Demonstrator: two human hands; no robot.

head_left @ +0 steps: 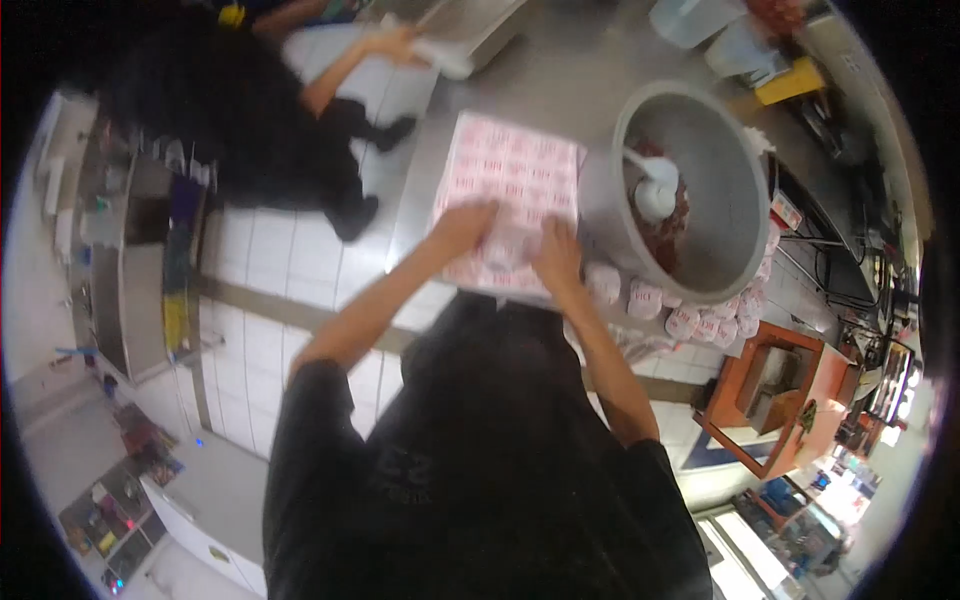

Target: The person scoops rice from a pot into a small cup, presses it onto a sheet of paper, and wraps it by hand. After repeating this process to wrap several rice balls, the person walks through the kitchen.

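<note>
A stack of white paper sheets with red print lies on the steel counter. My left hand is on the left part of the sheets, and my right hand is on their right part. Between them is a pale, blurred patch on the paper, too unclear to name. Motion smears the fingers of both hands. Just right of the sheets stands a large grey tub with dark red contents and a white scoop inside. Several small paper-wrapped bundles lie near the tub's lower edge.
Another person in dark clothes stands at the left, one arm stretched towards the counter with a white object. Light containers and a yellow item are at the upper right. An orange cabinet stands at lower right.
</note>
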